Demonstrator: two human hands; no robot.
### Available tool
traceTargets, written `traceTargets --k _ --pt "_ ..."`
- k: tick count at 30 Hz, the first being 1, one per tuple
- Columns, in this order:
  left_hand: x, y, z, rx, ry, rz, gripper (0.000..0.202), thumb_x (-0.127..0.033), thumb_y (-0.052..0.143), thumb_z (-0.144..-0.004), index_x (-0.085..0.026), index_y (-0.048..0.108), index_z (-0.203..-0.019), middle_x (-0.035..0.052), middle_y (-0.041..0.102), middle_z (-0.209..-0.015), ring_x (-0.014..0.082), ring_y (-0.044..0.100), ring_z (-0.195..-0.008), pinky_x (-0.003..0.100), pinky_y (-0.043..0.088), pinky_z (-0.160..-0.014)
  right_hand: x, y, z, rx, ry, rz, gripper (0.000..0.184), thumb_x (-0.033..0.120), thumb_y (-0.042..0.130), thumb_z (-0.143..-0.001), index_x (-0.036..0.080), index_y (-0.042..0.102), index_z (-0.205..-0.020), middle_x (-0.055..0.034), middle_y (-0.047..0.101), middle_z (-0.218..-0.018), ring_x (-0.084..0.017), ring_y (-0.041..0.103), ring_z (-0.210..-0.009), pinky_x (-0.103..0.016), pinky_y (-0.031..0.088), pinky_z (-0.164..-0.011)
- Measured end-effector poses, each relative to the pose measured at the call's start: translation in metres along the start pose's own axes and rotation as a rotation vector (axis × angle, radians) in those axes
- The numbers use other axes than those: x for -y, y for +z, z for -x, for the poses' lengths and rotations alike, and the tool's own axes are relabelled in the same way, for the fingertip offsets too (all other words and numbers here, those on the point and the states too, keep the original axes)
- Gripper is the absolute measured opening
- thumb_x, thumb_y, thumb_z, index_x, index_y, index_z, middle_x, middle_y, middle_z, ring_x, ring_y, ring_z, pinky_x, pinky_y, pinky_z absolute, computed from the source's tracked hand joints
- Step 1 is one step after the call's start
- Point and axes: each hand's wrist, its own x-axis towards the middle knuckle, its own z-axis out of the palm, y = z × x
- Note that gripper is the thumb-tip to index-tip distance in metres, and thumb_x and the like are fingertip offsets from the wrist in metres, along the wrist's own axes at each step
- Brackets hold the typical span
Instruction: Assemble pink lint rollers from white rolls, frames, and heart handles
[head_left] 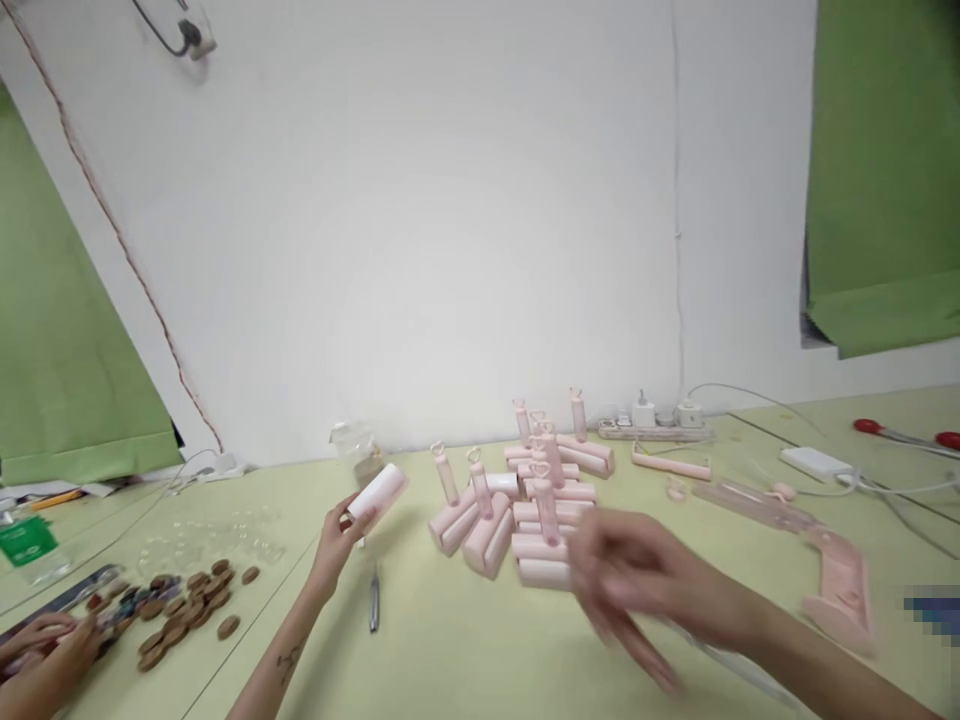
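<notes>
My left hand (339,545) is raised over the pale green table (465,650), its fingers closed round one end of a white roll (377,492) that points up and to the right. My right hand (630,580) is blurred by motion in front of a pile of pink lint rollers (525,505) with heart-topped handles, fingers stretched loosely down and left; whether it holds anything is unclear. A small metal tool (373,603) lies on the table between my two arms.
Another person's hands (45,650) rest at the lower left by several brown discs (187,605). Pink plastic parts (817,560) lie to the right. A power strip (656,428), a white adapter (814,462), cables and red-handled pliers (900,436) sit near the wall.
</notes>
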Motion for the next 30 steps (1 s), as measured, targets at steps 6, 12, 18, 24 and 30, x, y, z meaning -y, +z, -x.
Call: traceTargets --k 6,12,18,24,30 --pt "-0.066 0.022 0.077 0.425 -0.153 0.471 0.048 -0.046 0.054 -0.071 -0.012 0.057 -0.105 0.0103 0.062 -0.098 0.0219 0.058 -0.083 0.029 0.051 -0.064 -0.040 -0.008 -0.035 -0.250 0.054 -0.019 0.034 0.043 0.054 -0.075 0.020 0.052 -0.100 -0.0043 0.060 -0.089 -0.017 0.059 -0.077 -0.030 0.045 -0.064" --pt "-0.111 0.103 0.093 0.937 -0.286 0.437 0.037 -0.044 0.057 -0.069 -0.015 0.063 -0.089 0.0037 0.060 -0.064 0.0141 0.054 -0.055 0.021 0.040 -0.042 -0.060 -0.021 -0.016 -0.114 0.335 -0.424 0.049 0.050 0.045 -0.074 0.013 0.052 -0.106 -0.0103 0.064 -0.089 -0.018 0.060 -0.074 -0.024 0.046 -0.055" --pt "-0.123 0.123 0.085 0.909 -0.324 0.266 0.029 -0.047 0.052 -0.069 -0.019 0.058 -0.064 -0.0022 0.046 -0.046 0.0099 0.039 -0.038 0.020 0.019 -0.035 -0.052 -0.030 -0.013 -0.106 0.238 -0.322 0.037 0.035 0.045 -0.075 0.012 0.055 -0.103 -0.0050 0.063 -0.074 -0.015 0.056 -0.063 -0.020 0.041 -0.045" --pt "-0.121 0.135 0.083 0.907 -0.402 0.071 0.035 -0.047 0.047 -0.068 -0.021 0.053 -0.045 -0.0013 0.042 -0.042 0.0126 0.036 -0.036 0.024 0.022 -0.037 -0.056 -0.013 -0.010 -0.067 0.316 -0.342 0.036 0.044 0.046 -0.075 0.016 0.059 -0.093 -0.0017 0.060 -0.066 -0.014 0.053 -0.057 -0.022 0.040 -0.048" --pt "-0.117 0.142 0.079 0.942 -0.423 -0.109 0.043 -0.056 0.045 -0.069 -0.021 0.054 -0.044 -0.0015 0.038 -0.030 0.0181 0.044 -0.034 0.028 0.033 -0.040 -0.079 -0.004 -0.018 -0.106 0.270 -0.409 0.044 0.049 0.040 -0.078 0.012 0.062 -0.084 -0.0078 0.064 -0.070 -0.018 0.057 -0.066 -0.029 0.041 -0.069"
